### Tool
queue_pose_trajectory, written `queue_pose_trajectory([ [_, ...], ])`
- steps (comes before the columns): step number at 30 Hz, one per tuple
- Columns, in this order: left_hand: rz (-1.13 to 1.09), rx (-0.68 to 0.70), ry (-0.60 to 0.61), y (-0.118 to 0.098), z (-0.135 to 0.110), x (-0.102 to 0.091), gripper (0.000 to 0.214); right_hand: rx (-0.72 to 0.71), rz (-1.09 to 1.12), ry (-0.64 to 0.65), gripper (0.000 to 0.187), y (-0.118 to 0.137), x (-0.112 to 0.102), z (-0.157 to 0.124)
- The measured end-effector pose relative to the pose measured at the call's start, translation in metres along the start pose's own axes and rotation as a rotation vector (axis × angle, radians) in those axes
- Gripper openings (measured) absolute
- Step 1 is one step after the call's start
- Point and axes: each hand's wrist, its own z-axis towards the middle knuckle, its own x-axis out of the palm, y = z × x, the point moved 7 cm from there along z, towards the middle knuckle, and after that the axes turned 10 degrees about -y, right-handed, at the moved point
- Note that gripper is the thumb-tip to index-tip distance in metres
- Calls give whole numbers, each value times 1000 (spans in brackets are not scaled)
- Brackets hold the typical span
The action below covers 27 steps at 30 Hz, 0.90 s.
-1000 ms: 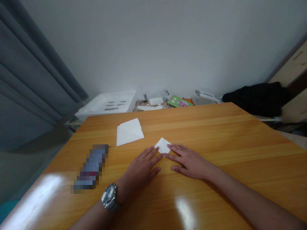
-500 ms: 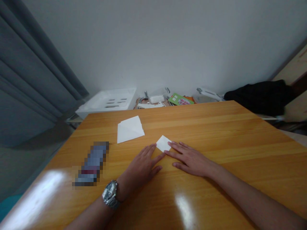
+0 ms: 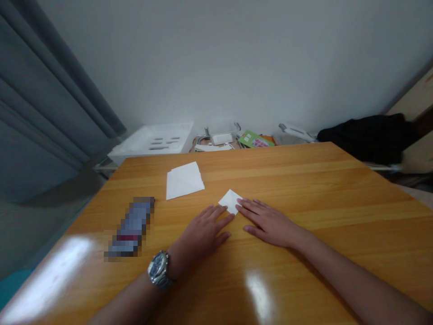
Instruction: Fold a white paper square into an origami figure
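A small folded piece of white paper [image 3: 230,200] lies on the wooden table [image 3: 304,180]. My left hand [image 3: 203,232], with a wristwatch [image 3: 158,269] on its wrist, lies flat with its fingers stretched out, and the fingertips press the paper's near left edge. Flat beside it is my right hand [image 3: 267,221], whose fingertips touch the paper's near right edge. Neither hand grips anything.
A larger folded white sheet [image 3: 183,180] lies farther back to the left. A blurred-out oblong object [image 3: 131,227] rests at the left. Beyond the table's far edge are a white tray [image 3: 152,142], a green booklet [image 3: 253,140], clutter and a black cloth [image 3: 368,137].
Both hands stay flat at the small paper with hardly any shift; the camera has tilted slightly.
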Motion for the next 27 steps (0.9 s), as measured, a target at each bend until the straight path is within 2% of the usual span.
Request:
queue_pose_trajectory([
  [8,40,32,34,-3,2,0,51,-4,-3,-1,61,-2,0,1],
  [12,59,22,53,-4,3,-1,50,48,-59,-3,62,-10,-3,0],
  [17,39,22,36,-4,3,-2,50,146,-145,-45,61,-24,-7,-2],
  [27,25,35,-11,-4,5,-4,46,125,-159,-90,54,-21,-13,2],
])
